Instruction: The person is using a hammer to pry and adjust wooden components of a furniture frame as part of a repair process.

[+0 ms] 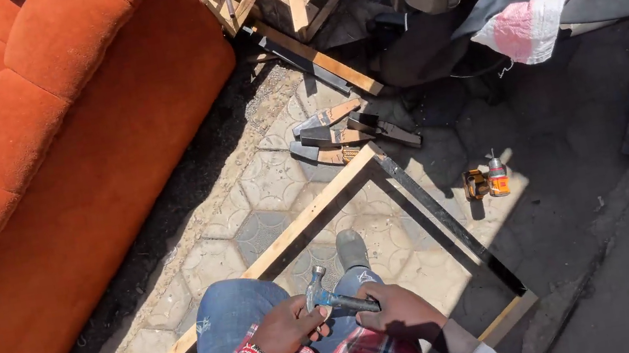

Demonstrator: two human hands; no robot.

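Claw hammer (pixel 326 295): left hand (pixel 287 328) wraps its head, right hand (pixel 397 313) grips the handle; wooden frame (pixel 297 226) beneath; firm handle grip advisable.

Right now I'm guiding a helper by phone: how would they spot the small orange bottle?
Start at the big orange sofa and cross the paved ground to the right, past the dark rail of the wooden frame. The small orange bottle stands upright there in sunlight. Its pale top sets it apart from the squat dark-and-orange object beside it.
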